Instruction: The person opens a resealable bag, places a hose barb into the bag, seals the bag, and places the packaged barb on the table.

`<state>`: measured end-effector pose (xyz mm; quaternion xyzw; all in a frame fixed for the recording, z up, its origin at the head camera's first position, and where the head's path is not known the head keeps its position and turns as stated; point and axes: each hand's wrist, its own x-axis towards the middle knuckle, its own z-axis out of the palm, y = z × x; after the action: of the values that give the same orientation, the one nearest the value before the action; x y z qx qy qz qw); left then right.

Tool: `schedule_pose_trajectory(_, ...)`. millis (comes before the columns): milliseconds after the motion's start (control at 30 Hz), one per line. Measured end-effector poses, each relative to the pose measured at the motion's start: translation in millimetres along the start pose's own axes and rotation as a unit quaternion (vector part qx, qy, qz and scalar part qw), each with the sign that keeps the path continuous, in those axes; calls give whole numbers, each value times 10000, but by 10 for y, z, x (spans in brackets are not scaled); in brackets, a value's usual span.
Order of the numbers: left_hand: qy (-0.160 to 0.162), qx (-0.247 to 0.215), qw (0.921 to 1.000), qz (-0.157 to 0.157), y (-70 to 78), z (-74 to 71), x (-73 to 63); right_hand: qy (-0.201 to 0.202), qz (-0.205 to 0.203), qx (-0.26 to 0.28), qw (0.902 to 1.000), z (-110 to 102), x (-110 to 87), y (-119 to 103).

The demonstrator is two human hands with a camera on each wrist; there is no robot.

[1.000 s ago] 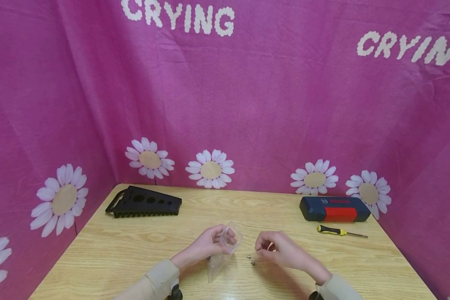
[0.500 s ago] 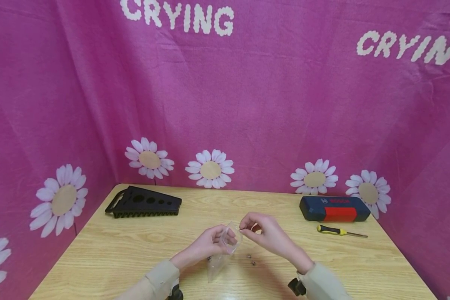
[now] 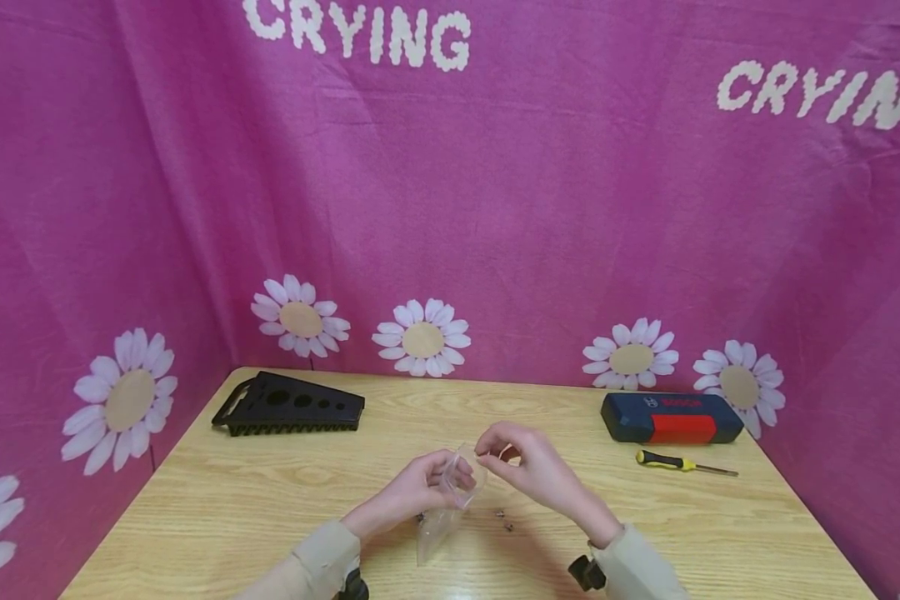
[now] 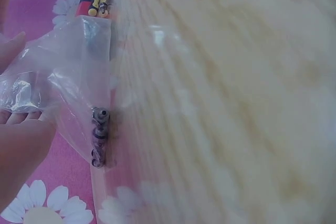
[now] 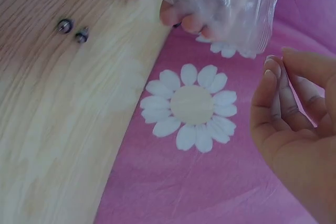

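My left hand (image 3: pixel 418 487) holds a clear plastic bag (image 3: pixel 438 529) with its mouth spread, facing right. Several small metal screws (image 4: pixel 100 135) with dark washers lie in the bag's bottom in the left wrist view. At the bag's mouth is my right hand (image 3: pixel 528 467), fingers curled and tips meeting the thumb. Between those fingertips (image 5: pixel 270 74) I see no object in the right wrist view, and a small gap parts them from the bag. Two loose screws, one screw (image 5: pixel 64 25) beside another screw (image 5: pixel 81 35), lie on the table below the right hand.
A black wrench rack (image 3: pixel 292 404) lies at the table's back left. At the back right sits a dark blue and red Bosch case (image 3: pixel 671 418), with a yellow and black screwdriver (image 3: pixel 682 462) in front. Pink flowered cloth (image 3: pixel 510 208) walls the wooden table (image 3: pixel 270 483).
My right hand has risen from the tabletop near the loose screws to the bag's mouth, with a tiny item at its fingertips midway; none shows there now. The left hand stays put.
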<state>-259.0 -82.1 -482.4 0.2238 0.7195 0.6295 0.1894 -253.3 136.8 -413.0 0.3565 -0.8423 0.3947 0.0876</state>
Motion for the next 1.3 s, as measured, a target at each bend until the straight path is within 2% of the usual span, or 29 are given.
schedule_pose_trajectory(300, 67, 53, 10000, -4, -11, -16, 36, 63, 266, 23, 9996, -65, -144, 262)
schedule_pose_trajectory(500, 79, 71, 9999, 5, 0, -19, 47, -250, 604, 103, 9978, -47, -295, 458)
schedule_pose_trajectory(667, 87, 66, 9999, 34, 15, -12, 33, -627, 643, 177, 9958, 1, -423, 575)
schedule_pose_trajectory(967, 48, 25, 9999, 97, -7, 2, 20, -1377, 773, 344, 9869, 64, -538, 609)
schedule_pose_trajectory(1133, 40, 21, 9999, 92, -18, -6, 23, -1615, 990, 562, 9803, 92, -559, 613)
schedule_pose_trajectory(1300, 41, 48, 10000, 42, -6, -3, 18, -1710, 1083, 515, 9779, 110, -563, 614)
